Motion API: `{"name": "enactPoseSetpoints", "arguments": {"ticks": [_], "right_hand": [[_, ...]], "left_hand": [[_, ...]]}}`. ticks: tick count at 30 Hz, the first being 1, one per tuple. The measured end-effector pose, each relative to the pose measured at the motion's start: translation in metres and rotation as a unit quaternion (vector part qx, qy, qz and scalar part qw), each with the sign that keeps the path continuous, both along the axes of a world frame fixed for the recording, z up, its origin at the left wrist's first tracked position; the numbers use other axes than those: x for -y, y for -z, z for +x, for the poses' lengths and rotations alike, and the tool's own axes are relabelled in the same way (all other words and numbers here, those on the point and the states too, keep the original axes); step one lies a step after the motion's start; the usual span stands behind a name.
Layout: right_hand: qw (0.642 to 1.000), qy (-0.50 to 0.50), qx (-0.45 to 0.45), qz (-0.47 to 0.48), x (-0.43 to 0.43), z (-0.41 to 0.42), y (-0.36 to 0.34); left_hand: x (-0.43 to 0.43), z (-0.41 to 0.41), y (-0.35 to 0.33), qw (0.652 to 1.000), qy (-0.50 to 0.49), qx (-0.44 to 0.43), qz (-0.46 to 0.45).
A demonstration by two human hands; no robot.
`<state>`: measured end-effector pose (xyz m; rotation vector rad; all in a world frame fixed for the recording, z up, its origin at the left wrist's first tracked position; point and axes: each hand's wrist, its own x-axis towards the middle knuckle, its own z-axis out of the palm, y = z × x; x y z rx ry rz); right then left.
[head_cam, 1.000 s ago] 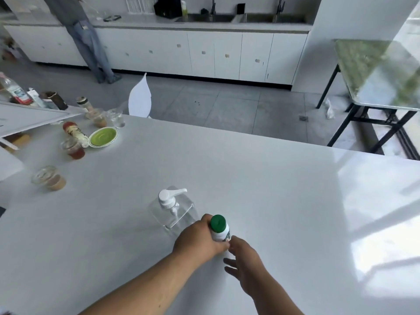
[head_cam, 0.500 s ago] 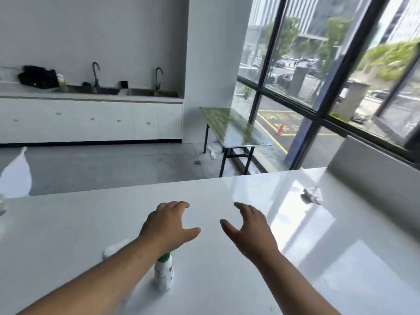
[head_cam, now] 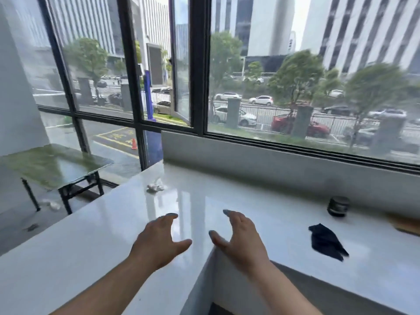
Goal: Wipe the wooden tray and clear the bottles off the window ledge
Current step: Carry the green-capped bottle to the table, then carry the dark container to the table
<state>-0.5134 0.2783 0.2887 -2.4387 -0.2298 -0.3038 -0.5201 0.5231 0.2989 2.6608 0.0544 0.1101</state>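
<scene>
Having swung from the green-capped bottle toward the window, now facing the white ledge point(head_cam: 284, 214). Hovering empty, left hand point(head_cam: 159, 244) and right hand point(head_cam: 241, 242) spread. Showing only a corner of wooden tray point(head_cam: 406, 223) far right beside dark crumpled cloth point(head_cam: 326, 243); risking clipping the small dark jar point(head_cam: 338, 205) when reaching.

Your two bare forearms reach forward side by side, your left hand point(head_cam: 159, 243) and right hand point(head_cam: 238, 241) both empty, palms down and turned slightly inward, fingers point(head_cam: 167, 218) spread and loosely curled, thumbs pointing toward each other.
</scene>
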Motion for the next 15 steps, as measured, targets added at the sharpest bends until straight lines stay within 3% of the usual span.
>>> {"name": "enactPoseSetpoints", "arguments": {"ticks": [8,15], "right_hand": [[0.992,0.120,-0.019,0.028,0.254,0.015,0.019],[0.963,0.258,-0.046,0.071,0.445,0.014,0.035]], "left_hand": [[0.262,0.075,0.009,0.995,0.102,-0.012,-0.007],[0.457,0.116,0.017,0.977,0.212,-0.020,-0.004]]}}
